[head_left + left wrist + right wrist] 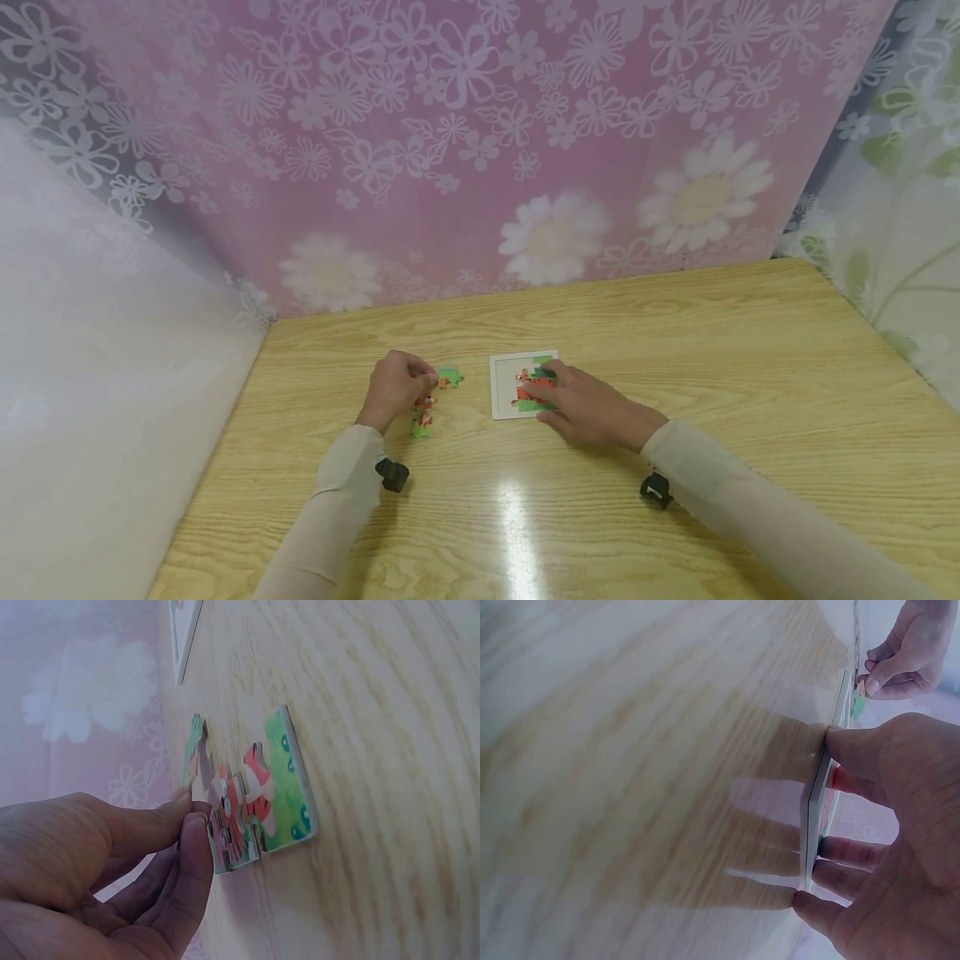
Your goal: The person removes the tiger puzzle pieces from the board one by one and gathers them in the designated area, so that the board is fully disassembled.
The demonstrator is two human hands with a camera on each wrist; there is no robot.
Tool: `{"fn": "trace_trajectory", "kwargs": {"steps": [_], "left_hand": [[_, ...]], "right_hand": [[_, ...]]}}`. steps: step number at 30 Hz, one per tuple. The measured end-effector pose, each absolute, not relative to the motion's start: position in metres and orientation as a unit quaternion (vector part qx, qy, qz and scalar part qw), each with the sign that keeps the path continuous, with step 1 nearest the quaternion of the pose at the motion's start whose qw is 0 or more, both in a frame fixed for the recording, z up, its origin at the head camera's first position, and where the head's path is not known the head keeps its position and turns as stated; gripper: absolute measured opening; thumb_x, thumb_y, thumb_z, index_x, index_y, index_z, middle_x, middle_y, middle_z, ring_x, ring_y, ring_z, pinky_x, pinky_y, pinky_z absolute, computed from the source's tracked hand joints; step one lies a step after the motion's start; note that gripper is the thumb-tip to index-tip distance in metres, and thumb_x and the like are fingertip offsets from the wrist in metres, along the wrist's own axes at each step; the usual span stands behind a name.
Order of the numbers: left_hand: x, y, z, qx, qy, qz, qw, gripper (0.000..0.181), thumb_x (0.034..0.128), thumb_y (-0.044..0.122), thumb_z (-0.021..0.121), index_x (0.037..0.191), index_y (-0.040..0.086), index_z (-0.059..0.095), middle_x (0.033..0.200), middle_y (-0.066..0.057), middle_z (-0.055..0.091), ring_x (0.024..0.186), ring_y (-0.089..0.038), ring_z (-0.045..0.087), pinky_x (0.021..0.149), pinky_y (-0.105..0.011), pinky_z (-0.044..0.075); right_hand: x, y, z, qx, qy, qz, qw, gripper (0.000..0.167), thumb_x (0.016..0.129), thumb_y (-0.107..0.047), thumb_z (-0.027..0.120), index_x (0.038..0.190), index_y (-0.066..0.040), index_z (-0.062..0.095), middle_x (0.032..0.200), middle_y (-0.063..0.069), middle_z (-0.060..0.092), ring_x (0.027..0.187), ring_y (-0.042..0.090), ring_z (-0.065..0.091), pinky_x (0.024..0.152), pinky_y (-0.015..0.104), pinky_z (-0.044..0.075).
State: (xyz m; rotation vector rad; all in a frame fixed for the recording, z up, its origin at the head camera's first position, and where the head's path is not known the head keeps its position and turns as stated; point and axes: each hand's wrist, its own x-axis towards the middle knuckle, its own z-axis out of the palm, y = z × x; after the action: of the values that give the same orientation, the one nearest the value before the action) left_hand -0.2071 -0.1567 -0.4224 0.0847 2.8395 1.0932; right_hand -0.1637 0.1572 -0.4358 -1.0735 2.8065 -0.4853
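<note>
A green and orange puzzle piece (450, 377) is pinched between the thumb and forefinger of my left hand (395, 388). Just below that hand lie more pieces, with a green edge piece (422, 432) nearest me; the left wrist view shows this green piece (283, 780) beside orange and white ones. To the right, the white square frame (494, 402) holds joined red and green pieces (534, 406) in its right part. My right hand (592, 406) rests over the frame's right side with fingers spread, its fingertips on the pieces and rim.
The wooden table (720, 358) meets a pink floral backdrop (420, 167) at the back. Pale cloth (97, 350) stands along the left side, and a leafy patterned cloth (907, 217) along the right. Each wrist carries a small black camera.
</note>
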Motion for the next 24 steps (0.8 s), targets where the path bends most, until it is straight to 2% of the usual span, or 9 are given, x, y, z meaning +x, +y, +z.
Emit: {"fn": "trace_trajectory", "kwargs": {"steps": [5, 12, 24], "left_hand": [[-0.207, -0.157, -0.422, 0.027, 0.93, 0.363, 0.056, 0.009, 0.0943, 0.013, 0.074, 0.092, 0.005, 0.079, 0.079, -0.005, 0.074, 0.064, -0.02, 0.068, 0.059, -0.034, 0.054], [-0.207, -0.157, -0.422, 0.022, 0.93, 0.364, 0.054, 0.009, 0.0939, 0.011, 0.074, 0.095, 0.004, 0.079, 0.081, -0.006, 0.074, 0.067, -0.019, 0.067, 0.066, -0.038, 0.056], [-0.206, -0.134, -0.412, 0.061, 0.933, 0.353, 0.029, 0.009, 0.0926, 0.011, 0.076, 0.097, 0.004, 0.079, 0.092, -0.009, 0.074, 0.083, -0.023, 0.069, 0.073, -0.04, 0.057]], "right_hand": [[-0.164, 0.157, -0.435, -0.351, 0.921, -0.159, 0.048, 0.049, 0.103, -0.027, 0.063, 0.146, -0.006, 0.054, 0.144, 0.032, 0.042, 0.123, 0.044, 0.053, 0.1, 0.054, 0.047], [-0.164, 0.157, -0.438, -0.35, 0.921, -0.163, 0.052, 0.049, 0.103, -0.026, 0.061, 0.147, -0.006, 0.053, 0.145, 0.032, 0.041, 0.126, 0.045, 0.051, 0.103, 0.056, 0.045], [-0.162, 0.161, -0.437, -0.33, 0.921, -0.196, 0.065, 0.051, 0.102, -0.028, 0.064, 0.148, -0.009, 0.052, 0.152, 0.029, 0.036, 0.138, 0.045, 0.041, 0.106, 0.056, 0.043]]}}
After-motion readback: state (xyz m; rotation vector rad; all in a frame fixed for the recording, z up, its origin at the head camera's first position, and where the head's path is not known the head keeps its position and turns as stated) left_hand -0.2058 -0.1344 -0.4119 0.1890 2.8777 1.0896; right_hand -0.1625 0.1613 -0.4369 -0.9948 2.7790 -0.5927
